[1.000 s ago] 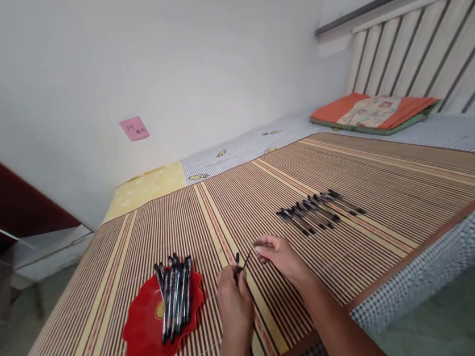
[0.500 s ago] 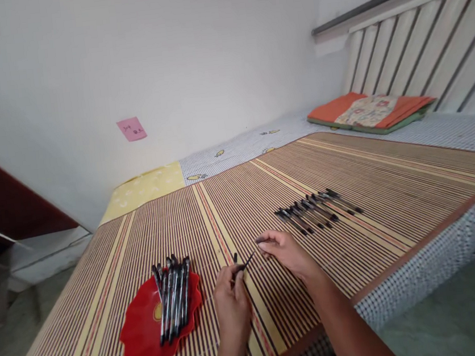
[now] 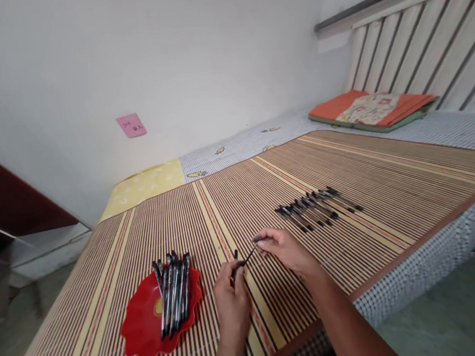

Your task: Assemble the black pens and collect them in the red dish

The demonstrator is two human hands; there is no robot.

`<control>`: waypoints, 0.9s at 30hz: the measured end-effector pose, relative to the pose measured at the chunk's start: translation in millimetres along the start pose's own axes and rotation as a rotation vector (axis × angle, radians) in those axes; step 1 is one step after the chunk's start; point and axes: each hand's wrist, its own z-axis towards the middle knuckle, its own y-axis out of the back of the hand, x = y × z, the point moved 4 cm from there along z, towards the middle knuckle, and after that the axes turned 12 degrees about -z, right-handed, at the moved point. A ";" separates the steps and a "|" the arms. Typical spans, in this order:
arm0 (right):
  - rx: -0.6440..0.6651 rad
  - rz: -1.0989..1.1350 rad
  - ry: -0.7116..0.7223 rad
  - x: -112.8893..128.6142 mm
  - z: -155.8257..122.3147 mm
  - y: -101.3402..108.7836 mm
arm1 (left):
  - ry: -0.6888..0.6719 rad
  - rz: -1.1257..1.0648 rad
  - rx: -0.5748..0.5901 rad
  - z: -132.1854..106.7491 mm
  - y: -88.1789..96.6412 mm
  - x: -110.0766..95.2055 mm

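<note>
My left hand (image 3: 230, 296) is closed on a slim dark pen (image 3: 250, 255), which slants up to the right; much of it is hidden by the fingers. A short black piece (image 3: 235, 254) stands up beside my left fingertips, and I cannot tell whether it belongs to the same pen. My right hand (image 3: 282, 250) pinches a small dark pen part at the pen's upper end, where the two seem to meet. Left of my hands, a red wavy-edged plate (image 3: 140, 326) holds a bundle of clear pens with black ends (image 3: 174, 294). Several similar pens (image 3: 310, 210) lie in a row beyond my right hand.
A striped bamboo mat (image 3: 239, 189) covers the bed, over a checked sheet (image 3: 403, 279). A folded orange cloth (image 3: 373, 108) lies by the slatted headboard (image 3: 419, 43). On the white wall hangs a pink note (image 3: 131, 125). The bed's edge runs along the lower right.
My right fingertips have come slightly left and closer to the pen, and the gap between them and its end has closed. My left hand has barely moved.
</note>
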 end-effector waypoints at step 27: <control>0.071 -0.113 0.073 20.2 -6.3 0.7 | -0.003 -0.025 -0.008 1.6 5.7 -12.3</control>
